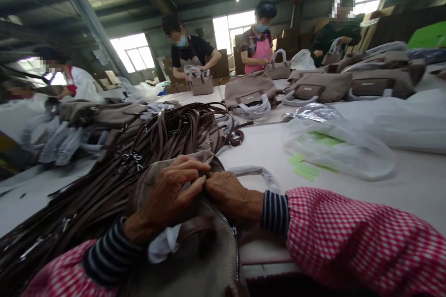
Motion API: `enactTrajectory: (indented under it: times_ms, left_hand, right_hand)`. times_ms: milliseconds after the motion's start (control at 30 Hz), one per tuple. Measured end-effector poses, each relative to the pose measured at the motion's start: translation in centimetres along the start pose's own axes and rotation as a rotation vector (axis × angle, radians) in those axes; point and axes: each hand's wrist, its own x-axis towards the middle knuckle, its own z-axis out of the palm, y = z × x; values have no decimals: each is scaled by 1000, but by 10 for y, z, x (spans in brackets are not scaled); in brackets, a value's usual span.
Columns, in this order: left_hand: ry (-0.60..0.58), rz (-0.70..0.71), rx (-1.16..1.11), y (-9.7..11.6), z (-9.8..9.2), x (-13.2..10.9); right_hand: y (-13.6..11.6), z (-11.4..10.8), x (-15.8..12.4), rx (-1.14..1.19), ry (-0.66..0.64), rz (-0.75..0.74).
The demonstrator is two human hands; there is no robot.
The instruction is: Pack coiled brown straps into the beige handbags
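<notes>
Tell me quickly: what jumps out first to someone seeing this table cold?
First the left hand and right hand, fingers curled together on the top edge of a taupe handbag at the near side. Just left of them, a big sprawl of brown straps fans across the white table. Right of centre lies a clear plastic bag with green slips, and more handbags line the far side where other people work.

Hands on a bag at the tabletop's near edge

Left hand and right hand touch on top of the bag on the tabletop. The strap pile lies against it at ten o'clock, the plastic sack lies well apart at two, and the other bags are behind at twelve.
</notes>
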Motion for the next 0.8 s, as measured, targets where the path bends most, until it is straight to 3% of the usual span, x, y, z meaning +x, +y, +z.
enactTrajectory:
  times_ms: [167,367,500,667,800]
  left_hand:
    - [14,-121,-53,0,1,1]
    - [6,-277,-34,0,-5,3]
    - [-78,-157,142,8,-11,3]
    - [-290,99,513,31,-17,9]
    - [-287,263,468,30,-13,17]
  right_hand:
    - [12,9,16,-120,39,-58]
    - [24,1,43,-121,95,143]
    - [21,-7,35,-99,86,170]
    - [13,-23,-2,-84,70,132]
    - [17,-25,-22,-24,103,148]
